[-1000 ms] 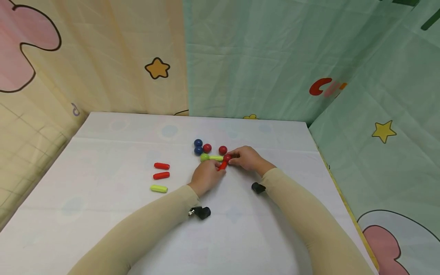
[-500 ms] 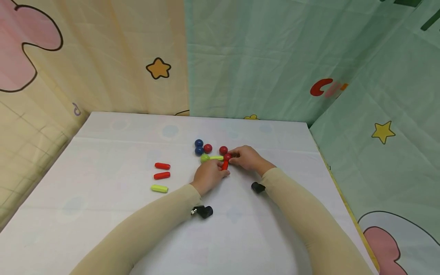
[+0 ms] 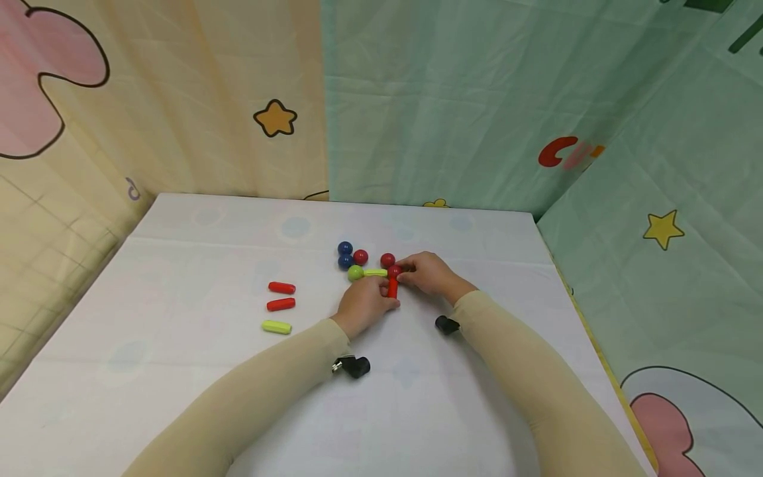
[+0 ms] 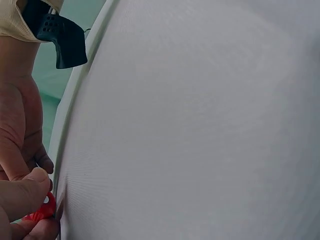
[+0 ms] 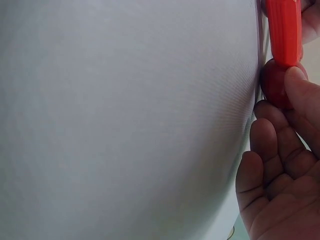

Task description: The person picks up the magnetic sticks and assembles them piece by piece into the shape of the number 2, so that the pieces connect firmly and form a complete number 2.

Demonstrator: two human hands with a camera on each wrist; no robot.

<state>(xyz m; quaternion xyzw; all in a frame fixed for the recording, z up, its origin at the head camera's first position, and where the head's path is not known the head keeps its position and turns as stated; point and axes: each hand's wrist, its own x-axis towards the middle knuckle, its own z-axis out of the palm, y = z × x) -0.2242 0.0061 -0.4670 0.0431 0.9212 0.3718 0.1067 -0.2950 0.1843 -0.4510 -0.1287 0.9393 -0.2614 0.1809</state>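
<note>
In the head view the left hand [image 3: 362, 305] pinches a red stick [image 3: 393, 287], whose far end meets a red ball [image 3: 394, 272]. The right hand [image 3: 430, 275] holds that ball from the right side. A yellow-green stick [image 3: 375, 272] runs from the red ball to a green ball [image 3: 355, 273] on the left. The right wrist view shows the red stick [image 5: 285, 32] against the red ball [image 5: 276, 84], with the right thumb on the ball. In the left wrist view, fingers surround a red piece [image 4: 45, 209], mostly hidden.
Behind the joined pieces lie two blue balls [image 3: 345, 248], a red ball [image 3: 360, 257] and another red ball [image 3: 387, 260]. Two red sticks [image 3: 281, 305] and a yellow-green stick [image 3: 277, 326] lie to the left on the white-covered table [image 3: 179, 298].
The red stick has swung from a slant to nearly straight toward the person, and the left hand has shifted slightly right with it. The right hand has stayed almost still at the ball.
</note>
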